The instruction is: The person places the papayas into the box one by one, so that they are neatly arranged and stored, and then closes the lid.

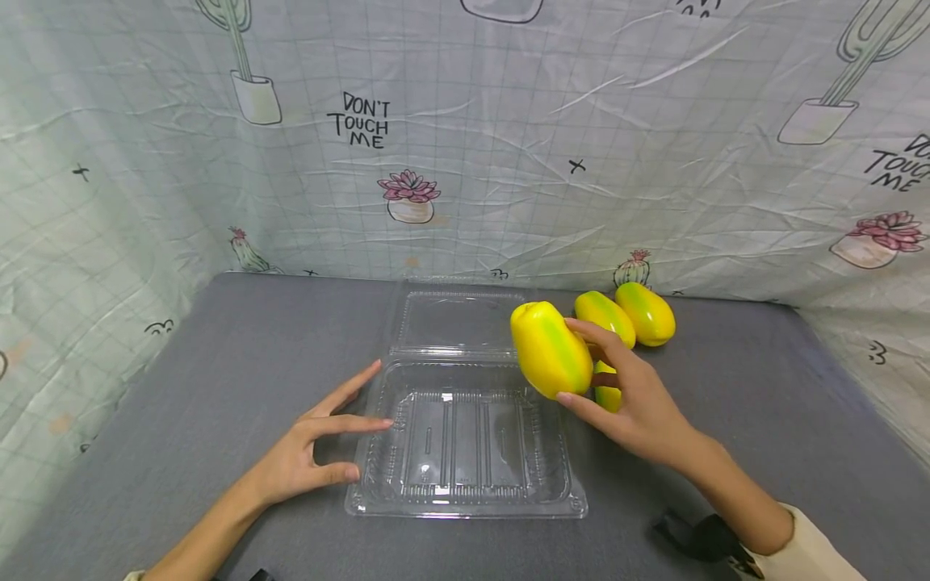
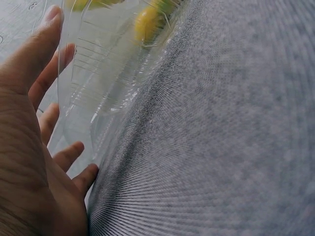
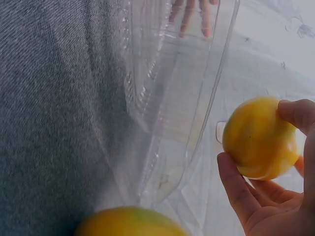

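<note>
An open clear plastic clamshell box (image 1: 465,496) lies on the grey table, its lid (image 1: 456,321) folded back. My right hand (image 1: 634,399) grips a yellow-green papaya (image 1: 550,349) and holds it above the box's right rim; the right wrist view shows the same papaya (image 3: 259,138) between thumb and fingers. My left hand (image 1: 312,448) lies flat with straight fingers on the table at the box's left edge, its fingertips (image 2: 74,150) touching the box wall (image 2: 106,105). It holds nothing.
Two more papayas (image 1: 626,315) lie at the back right of the box, and a third (image 1: 607,394) sits half hidden behind my right hand. A printed cloth backdrop (image 1: 465,145) walls in the grey table (image 1: 218,379) on three sides.
</note>
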Demonstrator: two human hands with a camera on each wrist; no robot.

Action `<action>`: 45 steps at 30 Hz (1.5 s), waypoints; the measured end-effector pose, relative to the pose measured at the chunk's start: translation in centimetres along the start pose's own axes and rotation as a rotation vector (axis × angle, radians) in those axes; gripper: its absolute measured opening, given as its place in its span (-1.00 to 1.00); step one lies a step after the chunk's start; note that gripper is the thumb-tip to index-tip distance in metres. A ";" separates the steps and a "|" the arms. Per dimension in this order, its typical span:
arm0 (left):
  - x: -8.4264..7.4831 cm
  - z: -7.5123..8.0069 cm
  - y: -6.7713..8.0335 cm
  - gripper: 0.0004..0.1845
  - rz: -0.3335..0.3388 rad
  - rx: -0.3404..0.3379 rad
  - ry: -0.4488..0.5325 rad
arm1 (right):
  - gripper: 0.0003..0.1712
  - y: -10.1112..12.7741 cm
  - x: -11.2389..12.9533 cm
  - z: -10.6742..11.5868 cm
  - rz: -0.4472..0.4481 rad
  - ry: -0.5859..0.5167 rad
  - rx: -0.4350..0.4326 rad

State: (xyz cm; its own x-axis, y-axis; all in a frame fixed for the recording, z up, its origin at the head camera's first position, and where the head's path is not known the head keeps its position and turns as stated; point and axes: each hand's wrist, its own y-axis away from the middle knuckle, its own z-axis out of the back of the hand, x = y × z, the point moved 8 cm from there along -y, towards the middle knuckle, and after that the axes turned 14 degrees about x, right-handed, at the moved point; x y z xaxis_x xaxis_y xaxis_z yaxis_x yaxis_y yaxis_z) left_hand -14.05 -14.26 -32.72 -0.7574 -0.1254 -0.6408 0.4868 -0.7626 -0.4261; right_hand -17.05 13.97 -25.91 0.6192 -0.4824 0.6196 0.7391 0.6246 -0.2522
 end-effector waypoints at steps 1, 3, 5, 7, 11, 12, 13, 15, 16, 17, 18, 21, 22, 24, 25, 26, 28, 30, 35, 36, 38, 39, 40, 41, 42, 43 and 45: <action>0.0 0.0 0.0 -0.53 0.002 0.000 0.001 | -0.15 -0.1 0.1 -0.1 0.004 0.000 0.003; 0.0 0.0 0.0 -0.53 -0.003 0.000 -0.001 | -0.14 -0.4 0.4 -0.4 0.016 0.005 0.009; 0.0 0.0 0.1 -0.53 -0.003 0.001 -0.004 | -0.14 -0.6 0.6 -0.6 0.033 -0.001 0.012; 0.0 0.0 0.1 -0.53 -0.003 0.002 -0.006 | -0.15 -0.9 0.6 -0.9 0.052 -0.025 0.015; 0.1 0.0 0.1 -0.53 -0.004 0.003 0.003 | -0.13 -1.3 0.0 -1.6 0.091 -0.061 0.021; 0.1 0.0 0.0 -0.53 -0.007 0.001 0.004 | -0.12 -1.4 -0.3 -1.8 0.095 -0.063 0.023; 0.1 0.0 0.0 -0.53 -0.015 0.000 0.009 | -0.12 -1.4 -0.7 -2.0 0.098 -0.068 0.026; 0.1 0.0 -0.1 -0.54 -0.032 -0.004 0.013 | -0.11 -1.7 -1.3 -2.5 0.102 -0.075 0.035; 0.1 0.0 -0.1 -0.54 -0.040 -0.004 0.019 | -0.10 -1.8 -1.6 -2.8 0.103 -0.077 0.040; 0.1 0.0 -0.1 -0.54 -0.049 -0.007 0.019 | -0.10 -1.9 -1.7 -3.0 0.111 -0.077 0.043; 0.1 0.0 -0.1 -0.54 -0.056 -0.009 0.019 | -0.11 -2.0 -1.3 -3.0 0.120 -0.088 0.043; 0.1 0.0 -0.1 -0.54 -0.053 -0.007 0.019 | -0.13 -2.4 -1.1 -3.7 0.126 -0.102 0.061; 0.1 0.0 -0.1 -0.54 -0.050 -0.007 0.017 | -0.13 -2.5 -1.1 -3.9 0.125 -0.103 0.068; 0.1 0.0 -0.1 -0.54 -0.039 -0.006 0.014 | -0.13 -2.7 -1.0 -4.4 0.126 -0.105 0.080; 0.1 0.0 -0.1 -0.54 -0.035 -0.005 0.014 | -0.13 -2.8 -1.3 -4.7 0.121 -0.105 0.091; 0.1 0.0 -0.1 -0.54 -0.032 -0.005 0.013 | -0.13 -2.9 -1.3 -4.9 0.126 -0.105 0.097; 0.1 0.0 -0.1 -0.54 -0.026 -0.005 0.015 | -0.12 -3.1 -1.2 -5.3 0.134 -0.099 0.106; 0.2 -0.1 -0.1 -0.54 -0.020 -0.002 0.018 | -0.12 -3.3 -1.0 -5.6 0.142 -0.100 0.113; 0.1 -0.1 -0.1 -0.53 -0.013 0.000 0.017 | -0.10 -3.9 0.3 -5.9 0.175 -0.092 0.119; 0.1 -0.1 -0.1 -0.53 -0.012 0.000 0.018 | -0.10 -4.0 0.8 -5.8 0.185 -0.093 0.120; 0.1 -0.1 -0.1 -0.53 -0.012 0.000 0.020 | -0.12 -4.2 1.9 -5.7 0.207 -0.093 0.120; 0.1 -0.1 -0.1 -0.53 -0.012 0.000 0.020 | -0.13 -4.2 2.5 -5.6 0.215 -0.097 0.122; 0.1 -0.1 -0.1 -0.53 -0.011 -0.001 0.020 | -0.15 -4.3 3.0 -5.5 0.222 -0.102 0.125; 0.1 -0.1 -0.1 -0.53 -0.010 -0.001 0.021 | -0.15 -4.3 3.3 -5.5 0.231 -0.103 0.128; 0.1 -0.1 -0.1 -0.53 -0.010 0.000 0.022 | -0.15 -4.4 3.5 -5.6 0.239 -0.096 0.129; 0.1 -0.1 -0.1 -0.53 -0.009 0.000 0.022 | -0.15 -4.5 3.7 -5.6 0.247 -0.089 0.129; 0.2 -0.1 -0.1 -0.53 -0.008 0.000 0.021 | -0.15 -4.6 3.8 -5.8 0.252 -0.089 0.136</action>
State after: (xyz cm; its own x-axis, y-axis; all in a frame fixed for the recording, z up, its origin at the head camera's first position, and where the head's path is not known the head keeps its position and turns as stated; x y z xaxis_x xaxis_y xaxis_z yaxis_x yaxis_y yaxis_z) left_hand -14.18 -14.18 -32.83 -0.7521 -0.1062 -0.6504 0.4808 -0.7634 -0.4313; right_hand -16.62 5.69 -26.73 0.7486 -0.2497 0.6142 0.5187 0.7975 -0.3080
